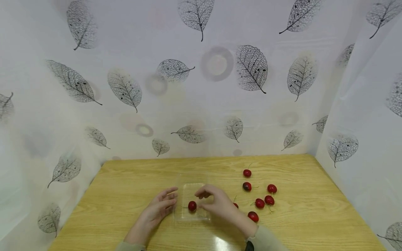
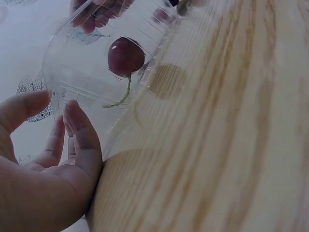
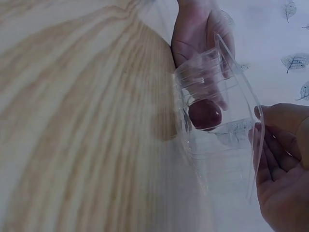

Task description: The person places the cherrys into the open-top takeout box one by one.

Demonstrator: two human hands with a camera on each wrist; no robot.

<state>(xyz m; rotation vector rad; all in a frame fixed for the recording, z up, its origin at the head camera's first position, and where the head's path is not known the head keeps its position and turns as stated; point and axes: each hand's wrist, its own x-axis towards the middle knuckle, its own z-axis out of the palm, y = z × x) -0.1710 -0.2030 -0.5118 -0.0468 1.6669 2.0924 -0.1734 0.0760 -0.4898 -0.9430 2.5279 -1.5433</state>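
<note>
Clear plastic tray [image 1: 192, 188] is being steadied between both hands on the wooden table [image 1: 132, 181]. One red cherry [image 1: 192, 206] is lying inside it, just off the right hand's fingertips. Left hand [image 1: 160, 207] is being kept flat, fingers straight against the tray's side. Right hand [image 1: 216, 202] is being held loosely curled over the tray's rim, gripping nothing. Loose cherries [image 1: 260, 203] are lying beyond the right hand.
</note>
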